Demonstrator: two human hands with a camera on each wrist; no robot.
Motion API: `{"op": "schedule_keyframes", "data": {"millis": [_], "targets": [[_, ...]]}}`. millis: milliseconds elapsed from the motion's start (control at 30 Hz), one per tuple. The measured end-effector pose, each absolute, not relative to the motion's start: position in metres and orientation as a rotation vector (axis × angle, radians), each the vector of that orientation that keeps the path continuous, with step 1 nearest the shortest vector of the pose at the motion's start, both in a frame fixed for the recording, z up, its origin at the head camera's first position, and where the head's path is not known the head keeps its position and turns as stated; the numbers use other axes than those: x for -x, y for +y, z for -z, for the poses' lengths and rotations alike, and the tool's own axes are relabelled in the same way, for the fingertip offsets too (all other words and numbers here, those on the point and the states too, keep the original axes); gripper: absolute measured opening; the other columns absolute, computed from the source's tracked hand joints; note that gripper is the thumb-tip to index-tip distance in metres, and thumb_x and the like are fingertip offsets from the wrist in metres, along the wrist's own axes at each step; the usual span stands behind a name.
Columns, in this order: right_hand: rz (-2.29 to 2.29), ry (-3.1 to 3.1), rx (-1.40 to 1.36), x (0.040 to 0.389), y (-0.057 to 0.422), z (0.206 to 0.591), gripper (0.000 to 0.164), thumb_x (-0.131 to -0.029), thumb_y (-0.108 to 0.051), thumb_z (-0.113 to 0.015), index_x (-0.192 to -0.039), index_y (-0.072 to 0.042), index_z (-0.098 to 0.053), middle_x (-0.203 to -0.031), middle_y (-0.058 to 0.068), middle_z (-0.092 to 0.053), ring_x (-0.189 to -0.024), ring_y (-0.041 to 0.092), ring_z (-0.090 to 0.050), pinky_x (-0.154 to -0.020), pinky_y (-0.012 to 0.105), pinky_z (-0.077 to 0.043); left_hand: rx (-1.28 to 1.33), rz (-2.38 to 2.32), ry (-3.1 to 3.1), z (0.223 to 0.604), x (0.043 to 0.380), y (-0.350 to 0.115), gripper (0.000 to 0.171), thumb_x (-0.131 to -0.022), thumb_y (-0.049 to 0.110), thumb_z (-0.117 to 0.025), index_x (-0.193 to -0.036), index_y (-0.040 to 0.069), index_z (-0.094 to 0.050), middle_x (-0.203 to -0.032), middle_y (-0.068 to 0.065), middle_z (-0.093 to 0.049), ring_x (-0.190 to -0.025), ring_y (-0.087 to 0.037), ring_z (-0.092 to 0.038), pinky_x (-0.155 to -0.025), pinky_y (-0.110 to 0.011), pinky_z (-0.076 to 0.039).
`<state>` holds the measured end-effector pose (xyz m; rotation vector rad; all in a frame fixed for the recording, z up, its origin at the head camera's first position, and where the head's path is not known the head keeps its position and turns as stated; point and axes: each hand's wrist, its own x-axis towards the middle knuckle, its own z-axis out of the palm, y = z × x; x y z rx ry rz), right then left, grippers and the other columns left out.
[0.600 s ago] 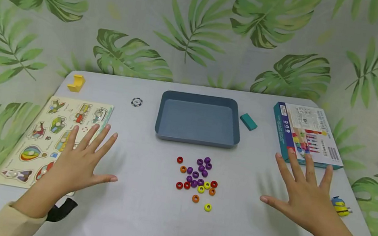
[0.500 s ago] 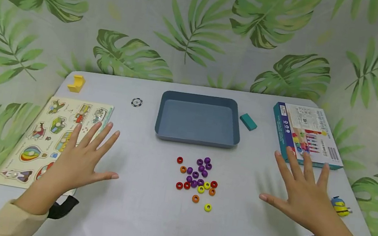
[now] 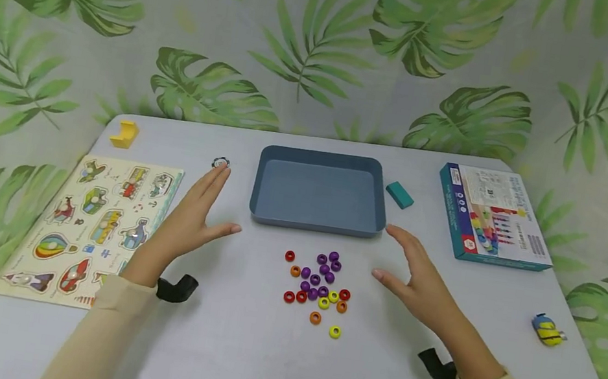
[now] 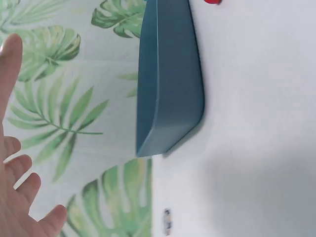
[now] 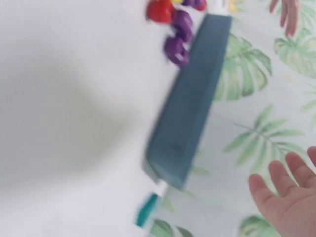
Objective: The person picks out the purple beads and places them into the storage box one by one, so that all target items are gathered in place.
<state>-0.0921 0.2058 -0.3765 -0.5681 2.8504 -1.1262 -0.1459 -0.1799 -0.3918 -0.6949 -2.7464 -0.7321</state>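
Observation:
In the head view a blue-grey tray [image 3: 320, 198] lies at the back middle of the table, with nothing in it. In front of it is a loose scatter of beads, among them purple beads [image 3: 315, 280], red beads [image 3: 289, 297], orange beads [image 3: 315, 318] and yellow beads [image 3: 335, 332]. My left hand [image 3: 190, 218] hovers left of the tray, fingers extended and thumb apart, its fingertips overlapping the poker chip [image 3: 220, 162] in view. My right hand [image 3: 420, 279] hovers right of the beads, near the tray's front right corner, holding nothing. Both wrist views show the tray's side beyond spread fingers.
A picture puzzle board [image 3: 91, 230] lies at the left, with a yellow block [image 3: 124, 134] behind it. Right of the tray is a teal block [image 3: 400, 195]. A boxed toy set [image 3: 497, 217] and a small blue-and-yellow toy [image 3: 548, 331] lie at the right.
Both hands have moved inward toward the tray from the two sides, turning so the palms face each other more. The tray and beads have stayed put.

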Motion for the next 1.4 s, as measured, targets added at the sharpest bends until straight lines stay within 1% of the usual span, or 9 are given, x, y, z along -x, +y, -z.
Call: {"op": "schedule_keyframes", "data": {"millis": [233, 367, 433, 633, 733, 1000, 1100, 1267, 1400], "targets": [[1.608, 2.627, 0.601, 0.109, 0.177, 0.435, 0.049, -0.077, -0.022, -0.059, -0.119, -0.005, -0.04, -0.119, 0.008, -0.042, -0.106, 0.02, -0.041, -0.087, 0.037, -0.036, 0.465, 1.158, -2.765, 0.431, 0.179, -0.166, 0.089, -0.065, 0.05, -0.06, -0.133, 0.027, -0.007, -0.137, -0.001, -0.012, -0.123, -0.015, -0.01, -0.097, -0.04, -0.018], [1.702, 2.525, 0.546, 0.114, 0.167, 0.455, 0.041, -0.077, -0.02, -0.058, -0.113, -0.003, -0.047, -0.11, 0.011, -0.048, -0.096, 0.022, -0.047, -0.081, 0.032, -0.042, 0.396, 1.416, -2.761, 0.447, 0.191, -0.161, 0.085, -0.066, 0.044, -0.062, -0.133, 0.025, -0.012, -0.136, -0.001, -0.013, -0.121, -0.017, -0.017, -0.096, -0.034, -0.024], [1.703, 2.514, 0.521, 0.115, 0.164, 0.462, 0.037, -0.078, -0.02, -0.058, -0.11, -0.004, -0.049, -0.106, 0.01, -0.051, -0.091, 0.02, -0.05, -0.078, 0.028, -0.044, 0.384, 1.537, -2.746, 0.451, 0.194, -0.159, 0.085, -0.066, 0.04, -0.064, -0.133, 0.021, -0.014, -0.136, -0.001, -0.014, -0.12, -0.018, -0.02, -0.095, -0.032, -0.027], [1.643, 2.561, 0.433, 0.118, 0.161, 0.476, 0.025, -0.077, -0.016, -0.059, -0.101, -0.008, -0.055, -0.09, 0.002, -0.056, -0.079, 0.012, -0.052, -0.067, 0.022, -0.046, 0.41, 1.837, -2.681, 0.439, 0.191, -0.147, 0.079, -0.07, 0.015, -0.066, -0.131, 0.002, -0.017, -0.133, -0.015, -0.016, -0.118, -0.03, -0.023, -0.095, -0.039, -0.025], [1.586, 2.614, 0.403, 0.118, 0.161, 0.479, 0.022, -0.076, -0.017, -0.06, -0.097, -0.011, -0.057, -0.084, -0.001, -0.055, -0.074, 0.011, -0.05, -0.063, 0.022, -0.046, 0.409, 1.91, -2.662, 0.438, 0.191, -0.144, 0.079, -0.069, 0.011, -0.066, -0.131, 0.001, -0.017, -0.132, -0.017, -0.016, -0.117, -0.033, -0.024, -0.095, -0.039, -0.025], [1.473, 2.728, 0.422, 0.116, 0.158, 0.481, 0.017, -0.075, -0.015, -0.062, -0.092, -0.012, -0.06, -0.081, -0.003, -0.055, -0.068, 0.01, -0.048, -0.057, 0.021, -0.044, 0.323, 1.927, -2.692, 0.458, 0.198, -0.145, 0.086, -0.065, 0.024, -0.069, -0.133, 0.013, -0.018, -0.134, -0.009, -0.015, -0.117, -0.027, -0.027, -0.091, -0.03, -0.033], [1.472, 2.73, 0.397, 0.117, 0.157, 0.482, 0.017, -0.075, -0.016, -0.061, -0.092, -0.013, -0.06, -0.08, -0.004, -0.054, -0.068, 0.009, -0.048, -0.057, 0.021, -0.044, 0.323, 1.936, -2.685, 0.459, 0.197, -0.143, 0.086, -0.064, 0.024, -0.069, -0.133, 0.012, -0.018, -0.134, -0.008, -0.015, -0.116, -0.026, -0.028, -0.09, -0.03, -0.033], [1.609, 2.667, 0.361, 0.118, 0.155, 0.47, 0.02, -0.077, -0.018, -0.059, -0.096, -0.01, -0.058, -0.084, -0.002, -0.056, -0.073, 0.01, -0.05, -0.063, 0.021, -0.046, 0.326, 1.942, -2.663, 0.449, 0.191, -0.138, 0.082, -0.068, 0.017, -0.067, -0.132, 0.008, -0.018, -0.134, -0.01, -0.015, -0.116, -0.03, -0.028, -0.09, -0.033, -0.033], [1.799, 2.576, 0.412, 0.127, 0.153, 0.442, 0.024, -0.079, -0.015, -0.056, -0.1, -0.003, -0.055, -0.093, 0.004, -0.056, -0.082, 0.014, -0.052, -0.071, 0.02, -0.046, 0.33, 1.937, -2.662, 0.445, 0.187, -0.135, 0.08, -0.069, 0.014, -0.066, -0.132, 0.007, -0.018, -0.134, -0.012, -0.015, -0.115, -0.031, -0.027, -0.091, -0.033, -0.032]]}}
